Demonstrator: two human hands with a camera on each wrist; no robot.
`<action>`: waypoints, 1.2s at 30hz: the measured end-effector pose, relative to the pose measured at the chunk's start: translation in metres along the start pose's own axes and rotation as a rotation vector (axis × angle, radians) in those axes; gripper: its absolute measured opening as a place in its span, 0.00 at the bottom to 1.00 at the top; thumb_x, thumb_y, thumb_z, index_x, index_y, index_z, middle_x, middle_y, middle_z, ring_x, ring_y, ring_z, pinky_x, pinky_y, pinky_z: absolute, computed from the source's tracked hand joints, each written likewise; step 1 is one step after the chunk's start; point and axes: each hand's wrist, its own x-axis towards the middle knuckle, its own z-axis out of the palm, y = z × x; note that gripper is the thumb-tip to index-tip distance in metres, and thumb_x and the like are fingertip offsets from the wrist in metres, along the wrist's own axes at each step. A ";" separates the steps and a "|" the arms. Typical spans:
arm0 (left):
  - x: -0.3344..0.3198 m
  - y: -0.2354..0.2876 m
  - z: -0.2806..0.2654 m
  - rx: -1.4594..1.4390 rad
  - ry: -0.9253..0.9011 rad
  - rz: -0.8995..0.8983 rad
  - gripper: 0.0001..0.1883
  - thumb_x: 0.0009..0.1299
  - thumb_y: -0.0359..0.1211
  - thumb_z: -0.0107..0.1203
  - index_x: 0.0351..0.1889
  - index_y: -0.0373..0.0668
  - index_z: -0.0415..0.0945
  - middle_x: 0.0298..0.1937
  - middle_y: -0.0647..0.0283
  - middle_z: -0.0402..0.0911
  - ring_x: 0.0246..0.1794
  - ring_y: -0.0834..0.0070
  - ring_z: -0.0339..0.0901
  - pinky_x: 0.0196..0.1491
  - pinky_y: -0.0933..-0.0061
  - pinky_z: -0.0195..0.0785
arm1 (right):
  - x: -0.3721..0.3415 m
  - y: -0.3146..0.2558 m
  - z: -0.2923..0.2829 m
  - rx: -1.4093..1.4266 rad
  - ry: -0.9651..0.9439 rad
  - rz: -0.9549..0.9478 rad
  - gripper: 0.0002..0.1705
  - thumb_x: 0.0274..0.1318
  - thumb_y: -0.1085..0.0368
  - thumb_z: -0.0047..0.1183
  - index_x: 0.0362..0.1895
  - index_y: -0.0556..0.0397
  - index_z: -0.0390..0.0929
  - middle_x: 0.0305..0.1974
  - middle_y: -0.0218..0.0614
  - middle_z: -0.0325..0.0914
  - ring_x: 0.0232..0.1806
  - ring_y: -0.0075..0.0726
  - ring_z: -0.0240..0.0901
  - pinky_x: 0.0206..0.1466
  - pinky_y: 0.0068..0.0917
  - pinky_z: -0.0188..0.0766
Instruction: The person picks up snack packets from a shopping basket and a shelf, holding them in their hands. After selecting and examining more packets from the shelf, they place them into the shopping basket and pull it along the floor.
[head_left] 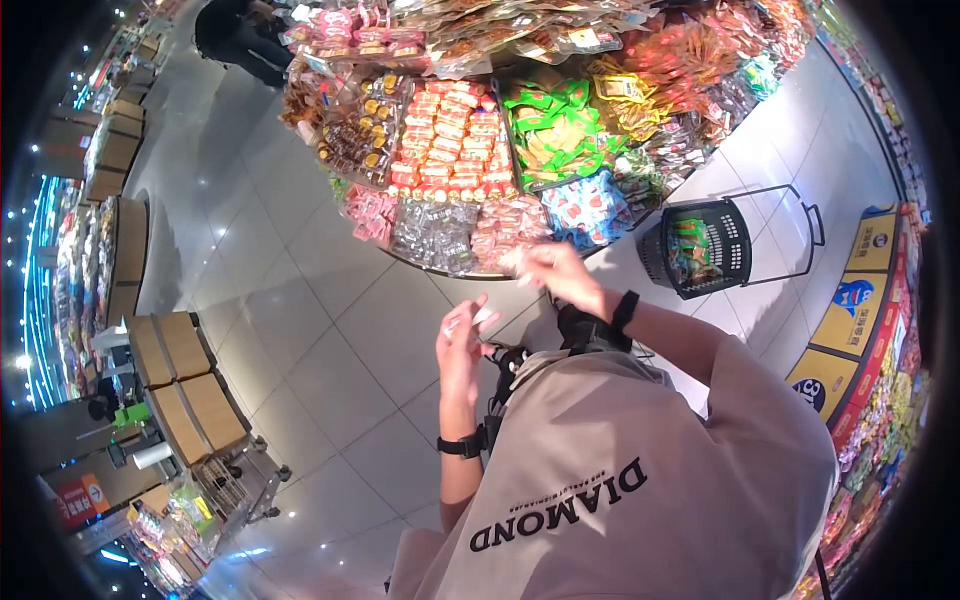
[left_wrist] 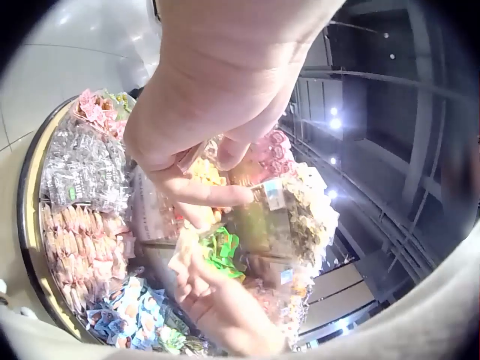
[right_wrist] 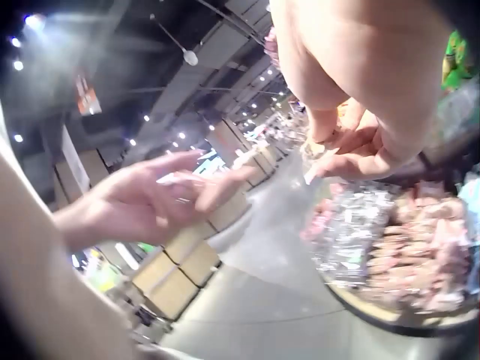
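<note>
My left hand (head_left: 462, 345) is raised in front of the display's near edge, its fingers holding a small shiny clear-wrapped packet (right_wrist: 180, 180). To its right, my right hand (head_left: 556, 274) reaches over the display's rim. Thumb and fingers of that hand pinch a small pale wrapped packet (right_wrist: 319, 154); fingers partly hide it. Just beyond the right hand is a section of pinkish wrapped snacks (head_left: 508, 228). Beside these lie silvery clear packets (head_left: 435, 235) on the left and blue-and-white packets (head_left: 590, 208) on the right.
Red-and-white rolls (head_left: 455, 135) and green packets (head_left: 560, 125) fill farther sections. A dark shopping basket (head_left: 742, 245) with green packets inside stands on the floor at right. Yellow-fronted shelving (head_left: 845, 310) runs along the right. Another person (head_left: 240, 40) is at the far left. A wire trolley (head_left: 235, 490) stands lower left.
</note>
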 end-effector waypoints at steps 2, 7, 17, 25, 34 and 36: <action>-0.004 0.001 -0.009 -0.046 0.054 -0.021 0.15 0.79 0.41 0.49 0.50 0.36 0.69 0.63 0.43 0.75 0.50 0.60 0.83 0.24 0.81 0.69 | 0.034 0.022 -0.034 -0.686 0.247 -0.274 0.08 0.62 0.69 0.53 0.35 0.61 0.81 0.29 0.50 0.84 0.25 0.49 0.79 0.32 0.34 0.77; -0.024 -0.006 -0.018 -0.184 0.059 -0.046 0.11 0.78 0.37 0.48 0.42 0.37 0.70 0.63 0.38 0.73 0.50 0.61 0.83 0.29 0.77 0.78 | 0.106 0.091 -0.065 -1.177 0.289 -0.407 0.09 0.55 0.70 0.51 0.37 0.60 0.80 0.33 0.52 0.81 0.39 0.56 0.81 0.41 0.46 0.79; -0.037 -0.011 -0.023 -0.031 0.104 -0.018 0.15 0.79 0.39 0.47 0.55 0.39 0.71 0.46 0.59 0.81 0.40 0.71 0.81 0.34 0.74 0.77 | 0.134 0.127 -0.050 -1.239 0.145 -0.135 0.10 0.53 0.68 0.54 0.36 0.60 0.83 0.44 0.50 0.80 0.43 0.57 0.81 0.47 0.46 0.79; -0.015 0.011 0.002 -0.072 -0.222 0.072 0.28 0.72 0.28 0.41 0.71 0.43 0.53 0.51 0.44 0.76 0.46 0.56 0.81 0.42 0.64 0.78 | 0.020 0.005 -0.022 -0.128 -0.332 0.066 0.16 0.63 0.60 0.59 0.50 0.55 0.81 0.43 0.31 0.82 0.40 0.23 0.75 0.39 0.23 0.73; 0.017 -0.005 0.013 0.162 -0.325 -0.113 0.32 0.77 0.27 0.47 0.75 0.47 0.43 0.56 0.49 0.77 0.50 0.59 0.81 0.53 0.57 0.80 | -0.019 -0.018 0.013 -0.044 -0.310 -0.059 0.10 0.57 0.66 0.64 0.40 0.59 0.82 0.32 0.28 0.81 0.35 0.18 0.74 0.38 0.19 0.71; 0.021 -0.020 -0.004 0.265 -0.212 -0.076 0.27 0.77 0.31 0.51 0.71 0.43 0.54 0.55 0.52 0.79 0.48 0.63 0.81 0.51 0.61 0.80 | 0.003 0.011 0.001 0.097 -0.139 -0.047 0.09 0.56 0.68 0.65 0.37 0.59 0.81 0.33 0.30 0.81 0.37 0.19 0.76 0.39 0.23 0.73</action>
